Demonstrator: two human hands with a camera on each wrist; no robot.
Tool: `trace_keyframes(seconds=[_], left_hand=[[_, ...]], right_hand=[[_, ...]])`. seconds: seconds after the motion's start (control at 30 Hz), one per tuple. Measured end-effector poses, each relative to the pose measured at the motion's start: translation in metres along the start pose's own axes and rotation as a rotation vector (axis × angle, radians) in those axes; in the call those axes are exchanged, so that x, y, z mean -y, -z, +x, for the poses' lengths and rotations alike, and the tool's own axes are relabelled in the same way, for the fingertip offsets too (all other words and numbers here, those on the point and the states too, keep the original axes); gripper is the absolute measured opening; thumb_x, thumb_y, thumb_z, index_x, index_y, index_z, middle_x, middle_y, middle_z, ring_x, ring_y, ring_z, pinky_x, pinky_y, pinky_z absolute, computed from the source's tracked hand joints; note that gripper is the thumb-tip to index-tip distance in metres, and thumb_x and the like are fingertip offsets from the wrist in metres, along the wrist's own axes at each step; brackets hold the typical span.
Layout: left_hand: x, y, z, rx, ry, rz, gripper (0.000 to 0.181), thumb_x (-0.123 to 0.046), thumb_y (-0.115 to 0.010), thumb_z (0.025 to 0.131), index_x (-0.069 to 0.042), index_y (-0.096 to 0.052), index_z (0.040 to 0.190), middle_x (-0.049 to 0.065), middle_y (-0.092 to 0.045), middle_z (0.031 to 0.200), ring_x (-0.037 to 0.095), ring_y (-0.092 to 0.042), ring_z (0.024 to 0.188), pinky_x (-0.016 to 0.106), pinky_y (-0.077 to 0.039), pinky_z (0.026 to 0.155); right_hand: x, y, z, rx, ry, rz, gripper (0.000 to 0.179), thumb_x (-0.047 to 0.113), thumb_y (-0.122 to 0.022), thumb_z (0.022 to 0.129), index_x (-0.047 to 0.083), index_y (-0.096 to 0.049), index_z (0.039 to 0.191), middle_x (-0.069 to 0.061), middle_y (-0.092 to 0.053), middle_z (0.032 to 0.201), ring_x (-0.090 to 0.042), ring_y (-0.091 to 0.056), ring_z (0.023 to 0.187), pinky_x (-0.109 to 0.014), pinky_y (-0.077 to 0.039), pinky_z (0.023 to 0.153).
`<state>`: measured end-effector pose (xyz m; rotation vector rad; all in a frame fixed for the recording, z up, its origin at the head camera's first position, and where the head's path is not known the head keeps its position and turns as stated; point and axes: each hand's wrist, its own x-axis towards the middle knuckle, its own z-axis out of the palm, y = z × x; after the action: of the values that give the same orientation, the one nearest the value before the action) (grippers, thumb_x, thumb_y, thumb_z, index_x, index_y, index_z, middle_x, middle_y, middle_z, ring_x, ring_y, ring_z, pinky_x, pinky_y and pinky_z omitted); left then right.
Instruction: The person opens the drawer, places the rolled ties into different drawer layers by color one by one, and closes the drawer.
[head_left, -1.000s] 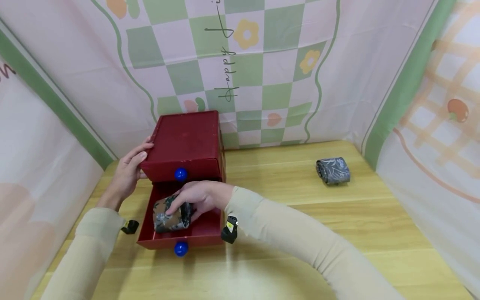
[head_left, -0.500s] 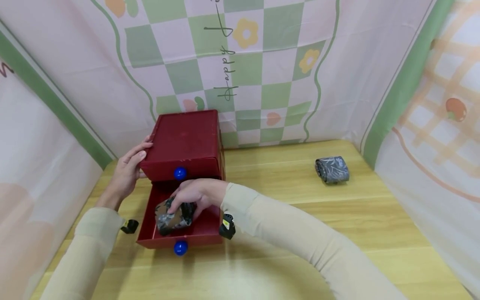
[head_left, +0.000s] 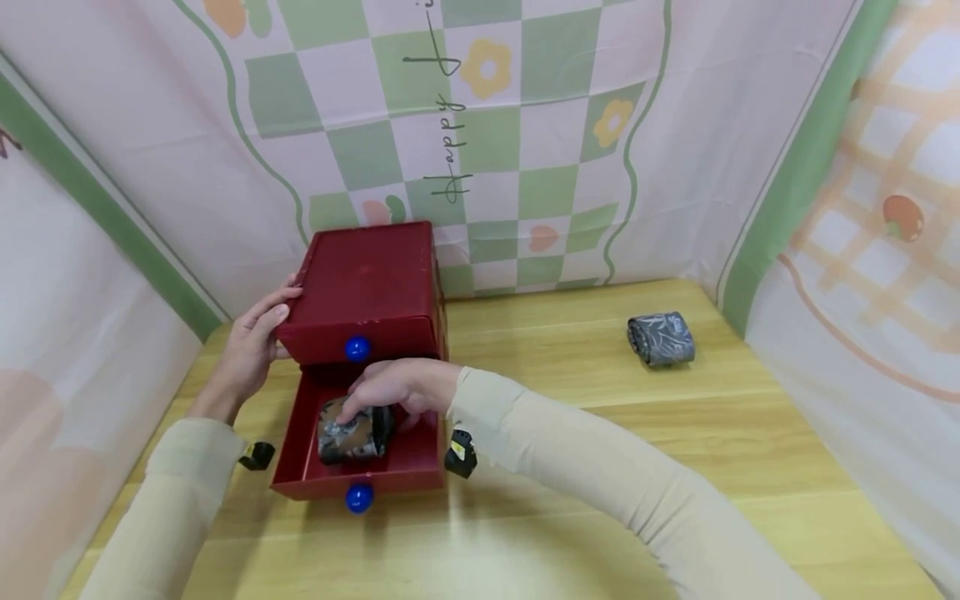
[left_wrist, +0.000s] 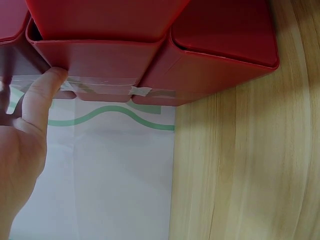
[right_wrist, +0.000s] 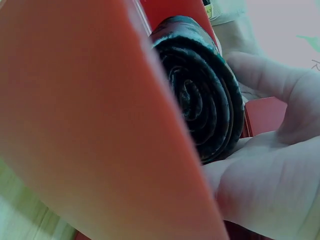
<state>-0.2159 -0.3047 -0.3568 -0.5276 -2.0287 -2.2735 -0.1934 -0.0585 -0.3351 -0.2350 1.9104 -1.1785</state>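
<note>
A rolled-up camouflage cloth (head_left: pixel 352 433) in brown and dark tones lies in the pulled-out lower drawer (head_left: pixel 322 479) of a small dark red cabinet (head_left: pixel 367 271). My right hand (head_left: pixel 397 390) reaches into that drawer and holds the roll, thumb on top and the other fingers at its far side. In the right wrist view the coiled end of the roll (right_wrist: pixel 200 95) shows between thumb and fingers, partly hidden by the drawer wall (right_wrist: pixel 100 115). My left hand (head_left: pixel 253 337) rests against the cabinet's left side with fingertips at the top edge; its thumb touches the red side in the left wrist view.
A second rolled cloth, grey with a pale leaf pattern (head_left: pixel 662 339), lies at the right back of the wooden table (head_left: pixel 555 400). Blue round knobs sit on the pushed-in upper drawer (head_left: pixel 357 348) and the lower drawer front. Printed curtains (head_left: pixel 495 167) stand behind and at both sides.
The camouflage roll has shifted slightly right in the drawer and turned level after a brief tilt, with my right hand still on it. My left hand stays at the cabinet.
</note>
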Motion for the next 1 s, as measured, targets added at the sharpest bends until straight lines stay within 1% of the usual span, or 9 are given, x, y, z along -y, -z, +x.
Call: trace_keyframes(seconds=[0.1, 0.23, 0.3, 0.47, 0.63, 0.77, 1.0], left_hand=[[0.0005, 0.0001, -0.0008, 0.0, 0.003, -0.003, 0.035, -0.02, -0.047, 0.109, -0.013, -0.06, 0.141, 0.002, -0.02, 0.169, 0.012, -0.051, 0.13, 0.028, -0.06, 0.067], [0.0006, -0.0001, -0.0003, -0.002, 0.003, -0.002, 0.035, -0.02, -0.048, 0.109, -0.013, -0.06, 0.141, 0.003, -0.02, 0.169, 0.012, -0.051, 0.13, 0.028, -0.06, 0.067], [0.0001, -0.0003, 0.0004, -0.002, 0.003, -0.003, 0.035, -0.02, -0.048, 0.109, -0.013, -0.06, 0.141, 0.002, -0.021, 0.168, 0.013, -0.051, 0.13, 0.028, -0.06, 0.068], [-0.0002, -0.0002, 0.001, 0.0, 0.004, 0.002, 0.035, -0.019, -0.047, 0.11, -0.012, -0.06, 0.142, 0.001, -0.021, 0.168, 0.013, -0.05, 0.13, 0.028, -0.06, 0.068], [-0.0008, -0.0004, 0.0004, 0.002, 0.002, 0.002, 0.035, -0.019, -0.047, 0.11, -0.013, -0.06, 0.141, 0.001, -0.021, 0.168, 0.013, -0.05, 0.13, 0.028, -0.06, 0.068], [-0.0006, 0.0002, 0.0004, 0.004, 0.001, 0.0, 0.035, -0.019, -0.047, 0.11, -0.013, -0.06, 0.141, 0.002, -0.021, 0.168, 0.012, -0.05, 0.13, 0.028, -0.06, 0.068], [0.0012, 0.0015, 0.0017, 0.009, -0.002, -0.002, 0.035, -0.019, -0.047, 0.11, -0.012, -0.06, 0.142, 0.003, -0.02, 0.169, 0.011, -0.052, 0.13, 0.028, -0.06, 0.067]], right_hand=[[-0.0006, -0.0009, 0.0009, 0.001, -0.006, -0.002, 0.053, 0.021, -0.08, 0.087, 0.009, -0.059, 0.134, -0.005, -0.057, 0.129, -0.029, -0.051, 0.12, -0.062, -0.048, 0.096], [-0.0014, -0.0012, 0.0021, 0.008, -0.001, -0.015, 0.052, 0.019, -0.077, 0.09, 0.01, -0.059, 0.138, -0.005, -0.056, 0.127, -0.027, -0.052, 0.117, -0.059, -0.048, 0.095], [-0.0017, -0.0017, 0.0024, 0.01, 0.002, -0.028, 0.053, 0.019, -0.076, 0.091, 0.011, -0.058, 0.14, -0.005, -0.056, 0.129, -0.026, -0.052, 0.118, -0.058, -0.048, 0.096], [-0.0028, -0.0043, 0.0022, -0.002, 0.007, -0.059, 0.056, 0.018, -0.076, 0.091, 0.012, -0.056, 0.143, -0.004, -0.053, 0.137, -0.027, -0.052, 0.123, -0.057, -0.048, 0.098], [-0.0043, -0.0072, 0.0023, -0.019, -0.003, -0.09, 0.057, 0.018, -0.077, 0.09, 0.014, -0.056, 0.142, -0.003, -0.053, 0.137, -0.025, -0.053, 0.121, -0.054, -0.048, 0.098], [-0.004, -0.008, 0.0017, -0.018, -0.002, -0.114, 0.058, 0.018, -0.078, 0.09, 0.016, -0.056, 0.143, -0.002, -0.053, 0.137, -0.024, -0.053, 0.12, -0.053, -0.048, 0.097], [-0.0039, -0.007, 0.0007, -0.002, -0.001, -0.105, 0.058, 0.017, -0.079, 0.088, 0.018, -0.057, 0.142, -0.002, -0.053, 0.14, -0.025, -0.052, 0.124, -0.052, -0.048, 0.099]])
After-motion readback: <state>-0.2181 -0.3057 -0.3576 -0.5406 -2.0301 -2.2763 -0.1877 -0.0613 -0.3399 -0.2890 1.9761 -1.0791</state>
